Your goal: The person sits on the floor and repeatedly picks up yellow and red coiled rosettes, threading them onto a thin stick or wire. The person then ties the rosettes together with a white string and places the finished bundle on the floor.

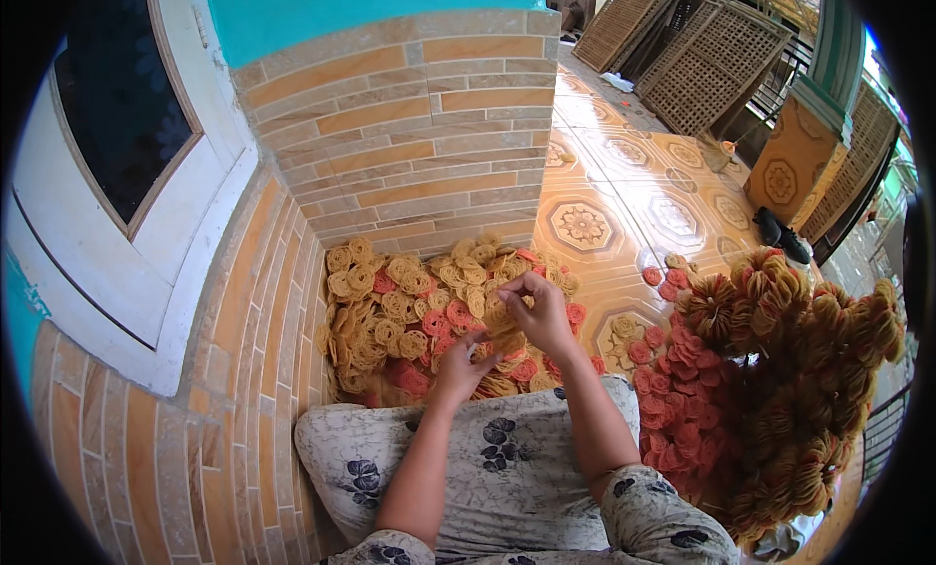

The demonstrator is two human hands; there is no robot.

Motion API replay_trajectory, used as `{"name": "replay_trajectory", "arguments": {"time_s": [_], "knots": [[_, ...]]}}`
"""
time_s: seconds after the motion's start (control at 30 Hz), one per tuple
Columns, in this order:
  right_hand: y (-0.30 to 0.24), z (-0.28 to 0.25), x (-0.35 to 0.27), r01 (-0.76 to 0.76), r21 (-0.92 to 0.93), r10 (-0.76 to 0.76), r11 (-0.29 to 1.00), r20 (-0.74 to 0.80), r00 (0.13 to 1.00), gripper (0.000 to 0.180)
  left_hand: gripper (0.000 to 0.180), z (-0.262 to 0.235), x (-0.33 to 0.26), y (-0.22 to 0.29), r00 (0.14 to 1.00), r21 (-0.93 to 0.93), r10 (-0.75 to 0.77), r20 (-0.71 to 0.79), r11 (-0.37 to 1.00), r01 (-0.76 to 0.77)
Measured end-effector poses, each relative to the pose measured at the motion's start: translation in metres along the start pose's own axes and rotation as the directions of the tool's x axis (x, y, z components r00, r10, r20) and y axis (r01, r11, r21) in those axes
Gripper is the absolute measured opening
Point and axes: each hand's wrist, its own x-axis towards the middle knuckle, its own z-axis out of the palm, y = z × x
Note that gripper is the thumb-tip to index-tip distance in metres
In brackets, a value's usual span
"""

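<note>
Between my two hands are a few yellow lacy discs point(502, 323), which look like dried coiled crackers. My right hand point(542, 314) pinches them from above, thumb and fingers together. Lower and to the left, my left hand point(465, 368) has its fingers curled around the lower edge of the same discs. Just beyond and beneath both hands spreads a heap of loose yellow crackers point(395, 307), with red-pink crackers point(447, 316) mixed in. My fingers partly hide how many discs are held.
To my right lies a pile of red-pink crackers point(678, 399). Beside it rise large strung bunches of yellow crackers point(819, 389). A tiled wall point(419, 126) bounds the heap, with a white door point(146, 263) at left. Woven racks point(712, 63) and dark shoes point(783, 235) are farther off.
</note>
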Motion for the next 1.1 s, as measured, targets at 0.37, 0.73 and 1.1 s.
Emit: {"name": "replay_trajectory", "arguments": {"time_s": [0.37,0.73,1.1], "knots": [[-0.005,0.009,-0.006,0.071,0.027,-0.074,0.997,0.156,0.985,0.007,0.05,0.002,-0.005,0.025,0.98,-0.103,0.066,-0.189,0.991,-0.086],[0.012,-0.014,0.003,-0.14,0.14,0.096,0.98,0.285,0.954,0.02,0.018,0.007,-0.008,0.028,0.996,-0.036,0.003,-0.084,0.999,-0.006],[0.164,-0.12,-0.001,-0.458,-0.669,0.54,0.586,-0.1,0.836,0.023,0.018,-0.062,-0.035,0.063,0.905,-0.18,-0.015,0.425,0.978,0.101]]}}
